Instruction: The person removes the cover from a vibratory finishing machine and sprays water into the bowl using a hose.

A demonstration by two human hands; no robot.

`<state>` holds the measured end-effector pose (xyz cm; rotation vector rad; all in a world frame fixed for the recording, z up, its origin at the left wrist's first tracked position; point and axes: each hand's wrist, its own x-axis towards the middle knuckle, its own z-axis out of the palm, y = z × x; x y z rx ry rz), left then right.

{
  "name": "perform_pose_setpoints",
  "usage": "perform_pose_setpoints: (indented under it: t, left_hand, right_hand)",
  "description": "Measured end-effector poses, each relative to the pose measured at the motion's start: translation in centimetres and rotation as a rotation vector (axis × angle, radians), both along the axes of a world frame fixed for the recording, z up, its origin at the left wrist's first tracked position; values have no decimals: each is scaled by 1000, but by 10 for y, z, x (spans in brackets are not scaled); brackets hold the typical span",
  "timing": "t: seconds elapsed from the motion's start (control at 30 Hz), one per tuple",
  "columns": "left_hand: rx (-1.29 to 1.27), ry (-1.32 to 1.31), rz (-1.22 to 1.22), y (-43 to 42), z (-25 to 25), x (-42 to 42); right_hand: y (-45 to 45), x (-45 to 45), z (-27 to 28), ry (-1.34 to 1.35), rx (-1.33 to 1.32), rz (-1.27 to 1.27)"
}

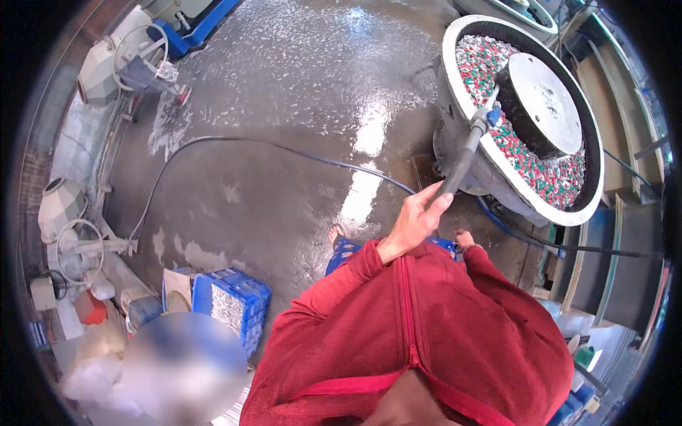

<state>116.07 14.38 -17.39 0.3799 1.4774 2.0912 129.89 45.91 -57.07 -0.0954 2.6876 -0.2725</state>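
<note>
My left hand [419, 221] is closed around the lower end of a dark grey hose [460, 165], thumb and fingers wrapped on it. The hose slants up to a blue fitting [494, 116], which lies over the near rim of a large round tub [477, 128]. Inside the tub, small red, green and white pieces [534, 167] ring a raised round hub [543, 103] with a pale flat top. My right sleeve [490, 273] reaches forward beside my body, but the hand at its end cannot be seen.
Across the wet floor [263, 184] runs a long thin hose [284, 148]. A blue crate [259, 298] stands lower left, near a person whose head is blurred [185, 369]. Two faceted drums [99, 74] with handwheels line the left wall. Another tub [536, 14] sits top right.
</note>
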Motion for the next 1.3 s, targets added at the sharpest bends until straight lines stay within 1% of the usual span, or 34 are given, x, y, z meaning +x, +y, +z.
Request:
perform_pose_setpoints:
  t: [0.03,0.07,0.1,0.13,0.17,0.27,0.37,0.4,0.5,0.53,0.57,0.63,0.7,0.83,0.87,0.93,0.97,1.0,1.03,1.07,1.1,1.17,1.23,1.3]
  left_hand:
    - [15,-4,1,-13,2,-6]
    - [34,-2,0,-24,5,-14]
    - [46,-29,-27,-33,7,-24]
    - [59,-59,-55,-41,9,-34]
    - [69,-93,-82,-50,11,-42]
    - [101,-84,-132,-65,17,-65]
    - [176,-127,-181,-74,21,-82]
    - [192,-133,-179,-75,26,-85]
    - [248,-212,-219,-80,29,-93]
    - [261,-235,-221,-79,28,-94]
    - [275,-255,-216,-79,27,-97]
    - [290,-306,-229,-74,19,-101]
    - [264,-329,-269,-69,10,-108]
    - [252,-390,-287,-50,5,-126]
    - [275,-411,-276,-44,4,-130]
    - [309,-420,-253,-31,-1,-136]
    - [314,-411,-246,-22,0,-141]
    - [310,-407,-243,-14,3,-145]
    - [308,-406,-241,-6,4,-147]
    - [298,-408,-253,2,4,-152]
    - [288,-412,-267,11,4,-155]
    - [274,-429,-282,24,5,-160]
    - [248,-437,-303,34,2,-161]
    - [223,-440,-307,36,-6,-163]
  right_hand:
    - [-31,3,38,-233,-24,-194]
    - [-49,9,28,-205,-293,-735]
    - [-64,18,16,-156,-499,-908]
    - [-76,22,-2,-177,-579,-1021]
    - [-92,20,0,-200,-660,-1135]
    - [-130,3,13,-143,-499,-1173]
    - [-161,-16,49,30,-274,-1025]
    - [-176,-26,79,-13,-383,-1167]
    - [-202,-25,123,72,-412,-1265]
    - [-193,-11,105,66,-437,-1269]
    - [-202,-13,134,3,-488,-1348]
    - [-191,6,126,-37,-551,-1434]
    - [-186,19,126,-127,-428,-1458]
    - [-174,20,115,263,-201,-1346]
    - [-173,-2,129,694,-98,-1200]
    - [-173,-83,218,1014,-440,-1272]
    - [-165,-120,259,1138,-683,-1197]
    - [-153,-155,295,1227,-855,-1188]
    - [-144,-188,333,1259,-919,-1183]
    - [-110,-212,334,1237,-802,-1068]
    - [-96,-243,359,1207,-1060,-1129]
    - [-68,-299,387,1138,-1350,-1335]
    - [-47,-344,400,984,-1406,-1554]
    - [0,-378,365,978,-1389,-1299]
